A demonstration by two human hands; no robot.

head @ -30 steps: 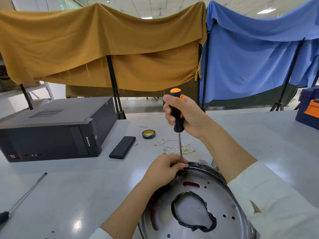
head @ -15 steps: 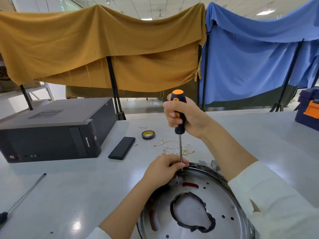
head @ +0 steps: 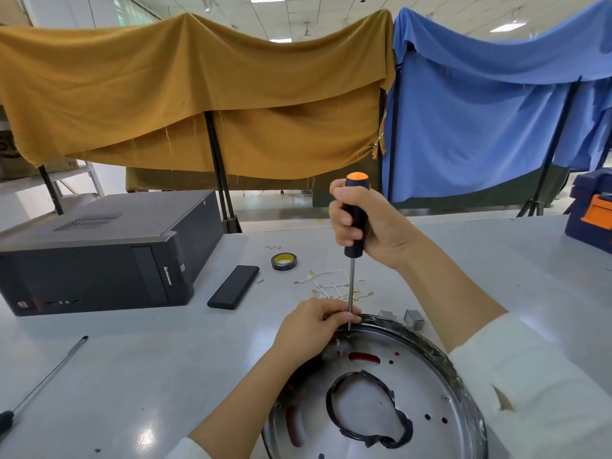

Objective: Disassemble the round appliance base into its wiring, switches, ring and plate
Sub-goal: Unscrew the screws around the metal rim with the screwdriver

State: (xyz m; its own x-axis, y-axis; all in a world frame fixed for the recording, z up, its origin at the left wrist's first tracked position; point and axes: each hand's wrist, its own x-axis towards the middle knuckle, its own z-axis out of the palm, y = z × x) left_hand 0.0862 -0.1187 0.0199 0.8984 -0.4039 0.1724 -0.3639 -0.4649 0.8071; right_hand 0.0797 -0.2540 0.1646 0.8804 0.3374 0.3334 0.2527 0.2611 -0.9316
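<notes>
The right hand point(head: 371, 226) grips the upright screwdriver point(head: 353, 233); the left hand point(head: 311, 329) pinches its shaft at the round appliance base point(head: 414, 392) rim.

The appliance base point(head: 414, 392) lies on the table point(head: 165, 359) at 5 o'clock. The computer case point(head: 99, 253) sits at 10 o'clock; the tape roll point(head: 283, 261) lies at 12, behind the wire pieces point(head: 331, 286).

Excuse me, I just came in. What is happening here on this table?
A person is taking apart a round metal appliance base on a grey table. The right hand grips a screwdriver upright, its tip at the base's far rim. The left hand steadies the shaft near the tip. Loose wires, a tape roll and two small grey parts lie just beyond. A computer case sits to the left.
</notes>
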